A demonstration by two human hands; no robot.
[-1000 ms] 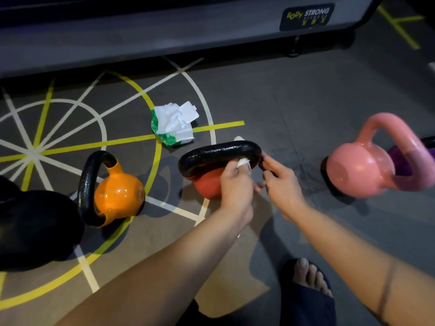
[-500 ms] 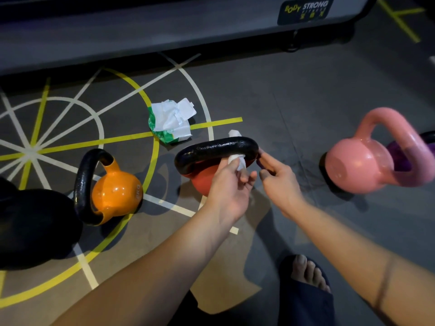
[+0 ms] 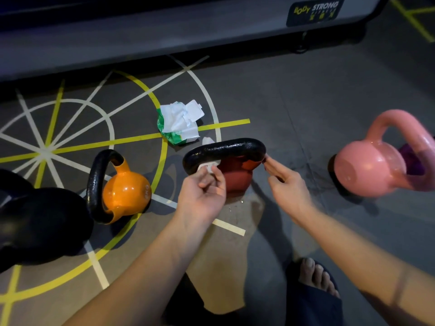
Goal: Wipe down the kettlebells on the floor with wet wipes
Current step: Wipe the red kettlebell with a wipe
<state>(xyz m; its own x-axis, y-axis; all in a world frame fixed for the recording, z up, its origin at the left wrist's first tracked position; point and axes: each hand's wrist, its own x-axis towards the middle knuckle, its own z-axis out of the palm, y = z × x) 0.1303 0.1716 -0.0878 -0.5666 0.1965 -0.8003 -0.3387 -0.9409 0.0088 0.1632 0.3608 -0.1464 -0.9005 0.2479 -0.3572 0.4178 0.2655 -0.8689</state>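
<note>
- A large black kettlebell (image 3: 35,222) sits at the far left edge on the grey floor (image 3: 306,109), over its white and yellow lines.
- Just beside it, to the right, an orange kettlebell (image 3: 124,191) stands with its black handle turned towards the black one.
- Farther back, an opened green-and-white pack of wet wipes (image 3: 179,123) lies on the floor with its flap lifted and white sheets bunched out.
- The left hand (image 3: 202,196) reaches from below, and its fingers (image 3: 217,175) and thumb pinch a white wet wipe (image 3: 207,166) against the underside of a black handle, near its left end. A white tip also shows above the handle's far edge.
- That handle belongs to the red kettlebell (image 3: 235,177), which stands on the floor in the middle, just in front of the pack.
- The right hand (image 3: 287,184) has its fingers nearly straight, with the tips touching the handle's right end and grasping nothing.
- Below, a bare foot in a dark sandal (image 3: 315,278) rests on the floor.
- A pink kettlebell (image 3: 369,170) stands at the right, well apart from the red one.
- A purple kettlebell (image 3: 410,158) shows partly behind it.
</note>
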